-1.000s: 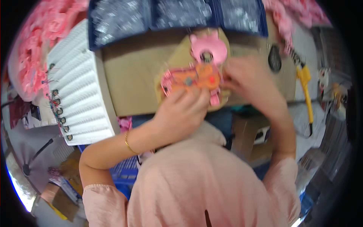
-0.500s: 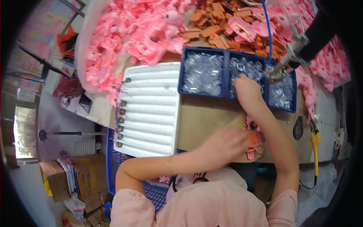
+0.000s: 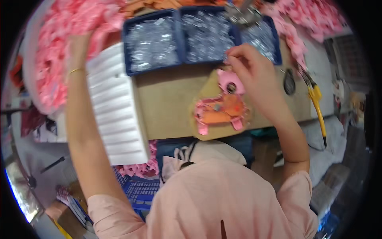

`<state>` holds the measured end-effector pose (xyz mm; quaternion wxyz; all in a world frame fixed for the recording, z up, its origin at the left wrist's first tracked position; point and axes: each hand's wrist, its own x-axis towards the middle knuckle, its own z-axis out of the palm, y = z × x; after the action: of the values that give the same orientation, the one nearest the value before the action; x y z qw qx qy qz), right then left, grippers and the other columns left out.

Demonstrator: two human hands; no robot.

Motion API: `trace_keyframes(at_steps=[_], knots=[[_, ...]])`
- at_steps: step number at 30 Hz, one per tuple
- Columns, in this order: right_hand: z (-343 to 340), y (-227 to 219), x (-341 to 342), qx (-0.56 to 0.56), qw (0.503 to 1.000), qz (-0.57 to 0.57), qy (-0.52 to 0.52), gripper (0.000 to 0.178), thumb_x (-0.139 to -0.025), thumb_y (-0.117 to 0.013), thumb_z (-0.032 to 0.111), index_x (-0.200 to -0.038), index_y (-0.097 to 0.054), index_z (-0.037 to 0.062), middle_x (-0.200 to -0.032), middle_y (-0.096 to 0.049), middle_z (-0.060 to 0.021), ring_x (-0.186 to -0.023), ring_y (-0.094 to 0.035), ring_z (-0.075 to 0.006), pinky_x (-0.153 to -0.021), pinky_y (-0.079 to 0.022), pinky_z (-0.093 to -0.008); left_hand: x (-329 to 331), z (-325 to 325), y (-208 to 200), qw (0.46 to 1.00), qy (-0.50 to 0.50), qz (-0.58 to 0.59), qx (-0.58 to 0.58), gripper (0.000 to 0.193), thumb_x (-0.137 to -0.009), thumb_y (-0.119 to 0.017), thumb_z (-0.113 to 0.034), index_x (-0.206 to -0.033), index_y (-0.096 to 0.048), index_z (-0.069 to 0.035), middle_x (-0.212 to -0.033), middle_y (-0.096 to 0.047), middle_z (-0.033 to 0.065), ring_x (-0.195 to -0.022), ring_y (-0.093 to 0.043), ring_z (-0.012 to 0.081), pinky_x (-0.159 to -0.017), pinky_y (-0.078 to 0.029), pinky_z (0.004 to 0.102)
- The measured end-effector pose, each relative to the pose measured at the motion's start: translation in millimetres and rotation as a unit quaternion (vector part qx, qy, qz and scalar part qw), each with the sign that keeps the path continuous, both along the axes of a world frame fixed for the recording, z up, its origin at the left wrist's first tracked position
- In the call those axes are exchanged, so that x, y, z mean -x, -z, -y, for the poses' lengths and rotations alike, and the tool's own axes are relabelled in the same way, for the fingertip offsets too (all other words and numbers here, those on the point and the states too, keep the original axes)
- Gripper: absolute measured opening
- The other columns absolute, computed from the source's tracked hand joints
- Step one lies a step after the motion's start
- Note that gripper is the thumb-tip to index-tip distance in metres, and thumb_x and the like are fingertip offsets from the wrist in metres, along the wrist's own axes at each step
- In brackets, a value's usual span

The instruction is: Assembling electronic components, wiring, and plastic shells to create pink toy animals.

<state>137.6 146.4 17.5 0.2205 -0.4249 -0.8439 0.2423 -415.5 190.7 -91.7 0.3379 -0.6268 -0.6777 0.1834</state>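
Note:
My right hand (image 3: 254,71) is closed in a pinch on what looks like a small clear piece (image 3: 225,59). It hovers at the head of a pink animal-shaped plastic shell (image 3: 202,129), which has an orange insert (image 3: 215,116) inside. That shell lies flat on a yellowish pad (image 3: 207,92) at the bench's front edge. At the far left my left hand (image 3: 80,42) reaches into a heap of pink plastic parts (image 3: 49,73); its fingers are blurred and cannot be made out. A three-compartment blue tray (image 3: 153,68) of clear plastic pieces stands behind the pad.
A white ridged foam tray (image 3: 115,115) sits left of the pad, under my left forearm. A metal tool head (image 3: 243,16) hangs over the blue tray. To the right are a yellow-handled tool (image 3: 316,103) with a cord and a dark oval object (image 3: 289,81).
My left hand has gone from the pink shell to the pink heap at far left. My right hand has come out of the tray's middle compartment toward the shell. The view has shifted.

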Motion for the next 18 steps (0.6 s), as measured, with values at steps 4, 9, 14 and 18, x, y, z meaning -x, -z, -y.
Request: trace_keyframes(at_steps=[4,9,14,18], knots=[[26.8,-7.6,-62.2,0.316,0.916,-0.242,0.050,0.020,-0.082,-0.059,-0.001,-0.102,-0.055,-0.0019,-0.100,-0.059,-0.0026,-0.087,-0.054,-0.0065,-0.078,-0.043,-0.0204,90.7,69.5,-15.8,0.971,-0.129,0.120,-0.163,0.026,-0.089,-0.050,-0.024,-0.112,-0.059,-0.028,-0.076,-0.063,0.0117,-0.069,-0.062,0.0250,-0.064,-0.049,0.0369],[56.8,19.0,-114.8,0.435,0.853,-0.247,0.150,0.033,-0.080,-0.062,0.001,-0.112,-0.054,-0.0026,-0.102,-0.059,-0.0054,-0.093,-0.057,-0.0099,-0.080,-0.046,-0.0222,-87.6,114.1,-63.0,0.303,-0.058,0.878,-0.366,0.046,-0.089,-0.052,-0.026,-0.126,-0.045,0.000,-0.127,-0.048,0.0123,-0.116,-0.048,0.0237,-0.097,-0.041,0.0355],[72.2,30.5,-109.1,0.462,0.838,-0.266,0.112,0.033,-0.079,-0.062,-0.002,-0.112,-0.054,-0.0028,-0.097,-0.060,-0.0059,-0.089,-0.060,-0.0116,-0.077,-0.049,-0.0232,-226.0,220.4,-104.2,0.132,0.017,0.957,-0.258,0.057,-0.088,-0.050,-0.022,-0.136,-0.032,0.001,-0.130,-0.045,0.0164,-0.121,-0.044,0.0294,-0.103,-0.037,0.0394],[80.5,23.3,-98.3,0.381,0.900,-0.173,0.123,0.025,-0.079,-0.064,0.000,-0.103,-0.059,-0.0013,-0.091,-0.061,-0.0051,-0.083,-0.060,-0.0114,-0.072,-0.048,-0.0233,-294.1,218.1,-93.4,0.008,0.009,0.981,-0.196,0.065,-0.084,-0.057,-0.024,-0.137,-0.028,0.001,-0.136,-0.039,0.0166,-0.121,-0.045,0.0300,-0.101,-0.041,0.0397]])
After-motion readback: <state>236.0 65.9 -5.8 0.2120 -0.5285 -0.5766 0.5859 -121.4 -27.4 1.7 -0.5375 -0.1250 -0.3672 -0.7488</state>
